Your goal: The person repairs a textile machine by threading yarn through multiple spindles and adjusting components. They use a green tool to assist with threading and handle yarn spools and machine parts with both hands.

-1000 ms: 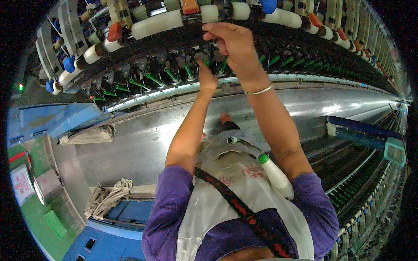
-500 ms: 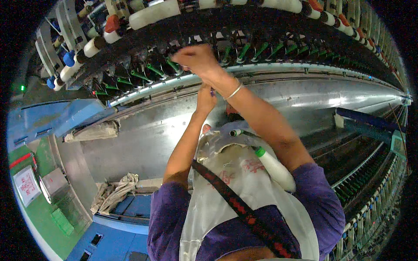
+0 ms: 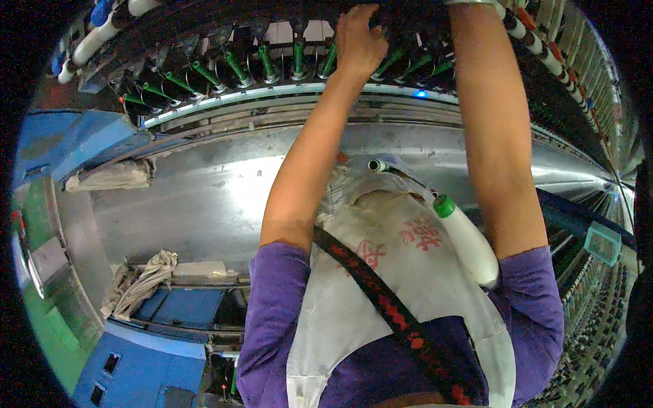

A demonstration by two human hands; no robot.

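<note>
My left hand (image 3: 360, 42) reaches up to the row of green bobbins (image 3: 298, 60) on the spinning machine at the far side. Its thumb and forefinger stand apart, and nothing shows between them. It hides part of the bobbins behind it. Stretched further forward is my right forearm (image 3: 491, 102), with a bracelet (image 3: 469, 2) at the top edge; the right hand lies beyond the picture. A white yarn bobbin with a green tip (image 3: 469, 245) rests against my pale apron (image 3: 401, 272), near a small white-ended tube (image 3: 376, 165).
A pale rail (image 3: 272, 90) runs below the bobbins, above a broad metal surface (image 3: 197, 197). White rollers (image 3: 95, 44) line the machine's top. Blue housings (image 3: 88, 143) and bundled cloth (image 3: 146, 282) are at left. Another row of spindles (image 3: 578, 299) stands on the right.
My hands, close together before, have moved apart. The left has risen to the bobbins; the right has gone forward and rightward out of the picture. The view has shifted along the machine.
</note>
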